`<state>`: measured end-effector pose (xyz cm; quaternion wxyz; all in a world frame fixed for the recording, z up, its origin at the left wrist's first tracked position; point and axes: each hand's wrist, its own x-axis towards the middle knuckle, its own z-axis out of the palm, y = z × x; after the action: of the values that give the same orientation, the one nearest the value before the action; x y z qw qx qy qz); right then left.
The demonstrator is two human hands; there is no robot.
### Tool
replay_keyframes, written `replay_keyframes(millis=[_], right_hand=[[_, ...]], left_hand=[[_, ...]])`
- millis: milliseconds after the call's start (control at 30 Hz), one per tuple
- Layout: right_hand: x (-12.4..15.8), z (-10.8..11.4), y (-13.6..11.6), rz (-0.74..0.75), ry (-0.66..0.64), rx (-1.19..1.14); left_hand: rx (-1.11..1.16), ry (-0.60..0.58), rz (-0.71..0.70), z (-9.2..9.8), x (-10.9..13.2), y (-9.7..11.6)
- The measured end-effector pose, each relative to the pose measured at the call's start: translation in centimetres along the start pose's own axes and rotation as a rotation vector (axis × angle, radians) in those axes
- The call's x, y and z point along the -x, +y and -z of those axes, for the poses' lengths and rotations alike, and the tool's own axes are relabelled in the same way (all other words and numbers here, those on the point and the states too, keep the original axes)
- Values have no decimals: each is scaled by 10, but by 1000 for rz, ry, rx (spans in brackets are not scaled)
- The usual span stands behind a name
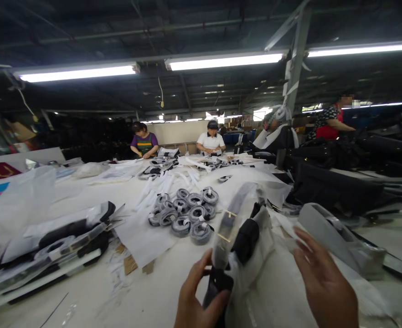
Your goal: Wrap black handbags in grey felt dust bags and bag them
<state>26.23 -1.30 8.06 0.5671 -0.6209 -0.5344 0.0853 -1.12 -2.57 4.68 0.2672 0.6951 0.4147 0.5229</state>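
In the lower middle, my left hand (201, 296) is closed on a black bag (247, 239), thumb on one side and fingers on the other. The bag stands upright, partly covered in white wrapping (260, 255). Its handle (228, 218) arches up in translucent plastic, with gold-coloured metal fittings. To the right, my right hand (324, 278) is open, its fingers stretched towards a white sheet (286, 225) beside the bag; whether they touch it I cannot tell. Beyond the bag, several coiled straps (187, 207) in grey wrapping lie in a cluster.
Wrapped black pieces (67, 241) are piled at left, near brown card scraps (130, 264). A grey translucent wrapped piece (341, 241) lies at right, before dark bags (334, 187). Across the table (163, 282) two people work; another person (331, 120) stands far right.
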Motion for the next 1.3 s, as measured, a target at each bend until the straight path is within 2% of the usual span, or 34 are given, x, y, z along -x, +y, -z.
replay_keyframes(millis=[100, 167, 233, 367, 433, 500, 567, 700, 767, 833, 900, 967, 1067, 1167, 1233, 1300], right_hand=[[20, -9, -46, -8, -228, -243], [28, -14, -75, -31, -371, -458], [30, -19, -97, -100, -449, -627], [32, -22, -113, -272, -479, -673], [34, -23, -109, -299, -467, -690], [37, -23, -101, -304, -474, -720], [39, -24, -94, -309, -490, -745], [37, -25, -88, -311, -473, -788], [33, -26, -84, -333, -479, -775], [28, -28, -79, -374, -489, -700], [24, -32, -73, -412, -487, -593], [18, -36, -71, -430, -473, -550], [10, -41, -78, -456, -478, -608], [2, -43, -88, -472, -549, -639], [-2, -42, -92, -456, -564, -624], [-3, -38, -94, -431, -524, -629]], left_hand=[[-59, -70, -180, -4, -1, 2], [-40, -104, -221, -4, -2, 7], [25, -145, -223, 1, -4, 16], [195, -270, -117, 18, -15, 30], [94, -265, -38, 26, -31, 26], [-164, -217, 24, 32, -54, 10], [-317, -201, 59, 33, -79, -16], [-488, -305, 80, 26, -113, -72], [-518, -367, 67, 23, -121, -87], [-512, -398, 46, 22, -124, -91], [-472, -397, 10, 25, -127, -83], [-396, -401, -49, 28, -129, -67], [-270, -440, -172, 28, -133, -34], [-202, -491, -297, 24, -137, -2], [-187, -522, -362, 21, -140, 14], [-179, -546, -403, 19, -144, 25]])
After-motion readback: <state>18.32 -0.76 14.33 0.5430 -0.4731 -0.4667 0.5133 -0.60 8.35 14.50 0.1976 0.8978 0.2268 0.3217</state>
